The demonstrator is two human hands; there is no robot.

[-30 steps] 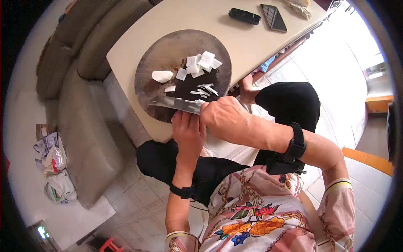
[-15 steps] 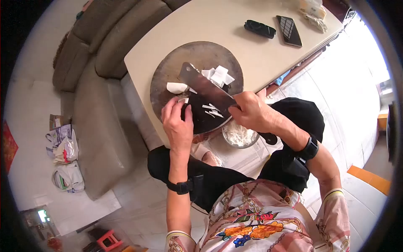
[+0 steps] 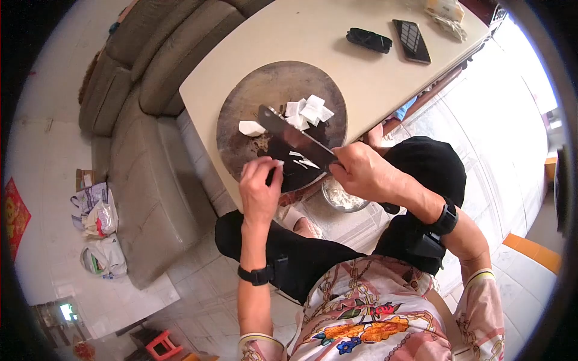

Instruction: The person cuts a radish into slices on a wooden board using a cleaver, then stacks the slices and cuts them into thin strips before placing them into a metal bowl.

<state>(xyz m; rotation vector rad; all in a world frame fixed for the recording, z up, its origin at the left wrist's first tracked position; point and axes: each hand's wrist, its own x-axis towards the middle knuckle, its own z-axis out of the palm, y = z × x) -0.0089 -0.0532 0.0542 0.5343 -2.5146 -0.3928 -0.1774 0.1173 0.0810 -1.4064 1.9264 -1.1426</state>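
Observation:
My right hand (image 3: 367, 172) grips a cleaver (image 3: 296, 136), whose broad dark blade slants over a round wooden chopping board (image 3: 241, 99). Near the board's front edge, my left hand (image 3: 260, 185) has its fingers drawn together on a small white piece (image 3: 280, 163). Thin white strips (image 3: 303, 160) lie between the blade and my left hand. Beyond the blade is a loose pile of flat white slices (image 3: 312, 110). A thicker white chunk (image 3: 251, 128) rests left of the blade. Below the table edge, a bowl (image 3: 345, 209) holds white shreds, partly hidden by my right hand.
The board stands on a pale table (image 3: 208, 78). Farther back lie a black glasses case (image 3: 369, 40), a phone (image 3: 412, 41) and a packet (image 3: 445, 10). A grey sofa (image 3: 150, 180) curves along the left, with bags (image 3: 99, 222) on the floor beyond.
The cleaver has tilted and moved slightly, showing more of the slices behind it. My left hand has shifted a little right and downward, its fingers now closer together.

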